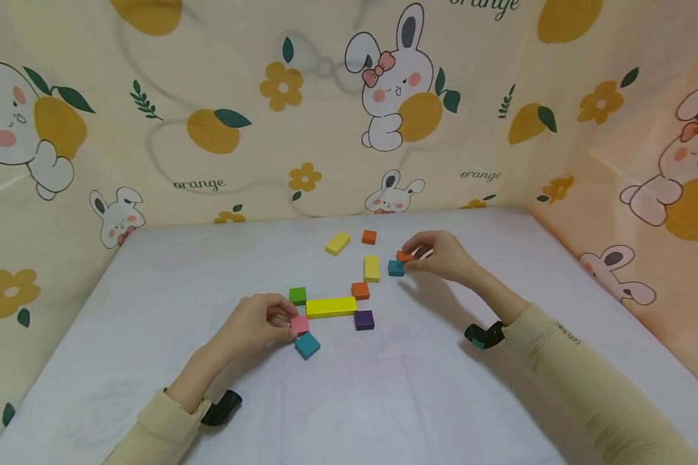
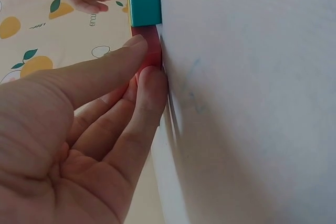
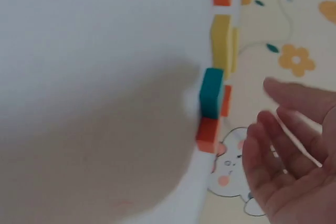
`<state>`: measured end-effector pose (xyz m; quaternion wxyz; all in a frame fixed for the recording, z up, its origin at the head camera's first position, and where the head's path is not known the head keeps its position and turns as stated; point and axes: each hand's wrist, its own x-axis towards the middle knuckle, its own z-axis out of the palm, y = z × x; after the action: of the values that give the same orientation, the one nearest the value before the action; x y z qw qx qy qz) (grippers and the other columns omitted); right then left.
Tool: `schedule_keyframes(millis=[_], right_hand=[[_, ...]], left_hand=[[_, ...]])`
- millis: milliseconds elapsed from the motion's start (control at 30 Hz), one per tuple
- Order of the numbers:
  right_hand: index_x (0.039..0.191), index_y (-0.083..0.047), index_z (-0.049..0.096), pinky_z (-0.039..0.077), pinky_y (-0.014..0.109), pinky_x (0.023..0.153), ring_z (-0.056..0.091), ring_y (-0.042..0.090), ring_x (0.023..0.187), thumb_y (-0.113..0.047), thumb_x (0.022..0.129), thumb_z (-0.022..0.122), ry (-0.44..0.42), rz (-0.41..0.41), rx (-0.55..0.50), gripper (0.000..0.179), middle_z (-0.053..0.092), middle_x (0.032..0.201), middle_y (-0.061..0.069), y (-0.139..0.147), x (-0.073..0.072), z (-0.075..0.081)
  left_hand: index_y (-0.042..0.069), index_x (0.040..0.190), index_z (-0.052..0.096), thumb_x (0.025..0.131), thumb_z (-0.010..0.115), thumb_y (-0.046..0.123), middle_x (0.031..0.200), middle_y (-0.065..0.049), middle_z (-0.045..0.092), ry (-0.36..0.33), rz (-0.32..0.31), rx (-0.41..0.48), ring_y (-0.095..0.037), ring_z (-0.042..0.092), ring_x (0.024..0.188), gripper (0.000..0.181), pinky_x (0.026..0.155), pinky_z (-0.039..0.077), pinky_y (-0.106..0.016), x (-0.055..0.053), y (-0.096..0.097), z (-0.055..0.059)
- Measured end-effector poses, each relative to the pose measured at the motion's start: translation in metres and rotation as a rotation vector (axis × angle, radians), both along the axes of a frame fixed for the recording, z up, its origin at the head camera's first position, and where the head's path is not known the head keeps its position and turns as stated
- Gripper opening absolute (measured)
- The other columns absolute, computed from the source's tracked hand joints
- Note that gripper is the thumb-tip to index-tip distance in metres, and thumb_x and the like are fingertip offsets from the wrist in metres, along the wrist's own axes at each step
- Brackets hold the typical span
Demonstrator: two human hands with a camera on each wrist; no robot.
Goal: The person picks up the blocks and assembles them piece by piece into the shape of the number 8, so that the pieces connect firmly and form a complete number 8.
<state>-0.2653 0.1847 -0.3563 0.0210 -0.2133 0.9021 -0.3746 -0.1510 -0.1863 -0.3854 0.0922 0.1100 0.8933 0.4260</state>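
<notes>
Between left hand point(image 1: 254, 323) fingers point(image 2: 137, 45): small flat pink block point(image 1: 299, 323).

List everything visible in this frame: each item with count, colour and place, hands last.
orange blocks: 3, far centre, mid cluster, at right fingertips
yellow blocks: 3, one long mid-table, two shorter behind
teal blocks: 2, near left hand, near right hand
green block: 1, left of long yellow
purple block: 1, right of long yellow
pink block: 1, at left fingertips
table: 1, white
backdrop: 1, bunny-and-orange print
left hand: pinches pink block
right hand: fingertips at orange block
</notes>
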Motion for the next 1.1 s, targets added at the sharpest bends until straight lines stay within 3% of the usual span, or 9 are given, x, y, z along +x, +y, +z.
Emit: schedule_keyframes(millis=[133, 333, 1100], right_hand=[[0.106, -0.003, 0.072, 0.051, 0.038, 0.08, 0.064, 0.022, 0.089, -0.007, 0.076, 0.085, -0.054, 0.032, 0.003, 0.033, 0.071, 0.1, 0.009, -0.002, -0.01, -0.007], [0.108, -0.001, 0.069, 0.053, 0.035, 0.081, 0.063, 0.023, 0.088, -0.006, 0.074, 0.086, -0.131, -0.01, 0.037, 0.038, 0.069, 0.1, 0.01, -0.005, -0.016, -0.018], [0.104, -0.001, 0.068, 0.054, 0.032, 0.074, 0.061, 0.025, 0.082, -0.004, 0.072, 0.087, -0.135, -0.07, 0.065, 0.037, 0.067, 0.095, 0.01, -0.012, -0.015, -0.022]], left_hand=[[0.009, 0.102, 0.069, 0.078, 0.084, 0.009, 0.09, 0.002, 0.069, -0.001, 0.011, -0.006, -0.014, 0.062, 0.081, 0.029, 0.077, 0.054, -0.031, 0.0, -0.001, 0.0], [0.009, 0.102, 0.069, 0.077, 0.084, 0.008, 0.088, 0.002, 0.069, -0.001, 0.003, -0.002, -0.015, 0.062, 0.08, 0.029, 0.077, 0.054, -0.031, 0.001, 0.0, -0.001], [0.012, 0.102, 0.07, 0.078, 0.084, 0.008, 0.086, 0.003, 0.068, -0.011, 0.009, -0.007, -0.016, 0.061, 0.079, 0.028, 0.076, 0.054, -0.03, 0.002, 0.001, -0.001]])
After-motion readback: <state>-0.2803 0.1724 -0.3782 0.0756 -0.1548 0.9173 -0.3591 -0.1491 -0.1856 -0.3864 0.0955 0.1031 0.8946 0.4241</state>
